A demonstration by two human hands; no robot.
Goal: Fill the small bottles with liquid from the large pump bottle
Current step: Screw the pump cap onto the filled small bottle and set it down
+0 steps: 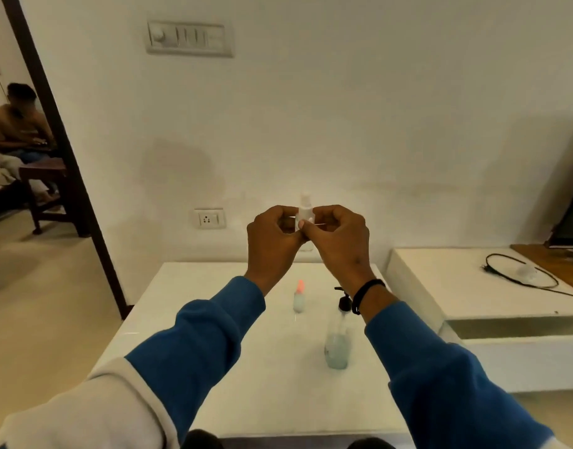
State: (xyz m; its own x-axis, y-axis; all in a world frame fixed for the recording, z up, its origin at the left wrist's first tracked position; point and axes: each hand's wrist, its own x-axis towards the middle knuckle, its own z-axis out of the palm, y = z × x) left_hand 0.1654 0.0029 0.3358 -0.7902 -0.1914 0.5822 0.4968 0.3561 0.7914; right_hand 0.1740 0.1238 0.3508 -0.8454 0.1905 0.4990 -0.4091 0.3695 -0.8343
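Observation:
Both my hands are raised above the white table point(213, 367). My left hand point(273, 239) and my right hand point(335, 241) together hold a small white spray bottle point(305, 211) by its body, fingers curled round it. Its white top sticks up between my thumbs. On the table stands a second small bottle point(299, 298) with an orange-pink cap and pale liquid inside. Nearer to me stands the large clear pump bottle point(337, 341) with a black pump head, its lower part holding pale blue liquid. My right forearm partly hides the pump head.
A low white unit point(473, 286) stands to the right with a black cable point(521, 273) on it and a dark screen leaning at its far end. A wall socket point(209, 218) sits behind the table. A doorway at the left shows a person seated in another room.

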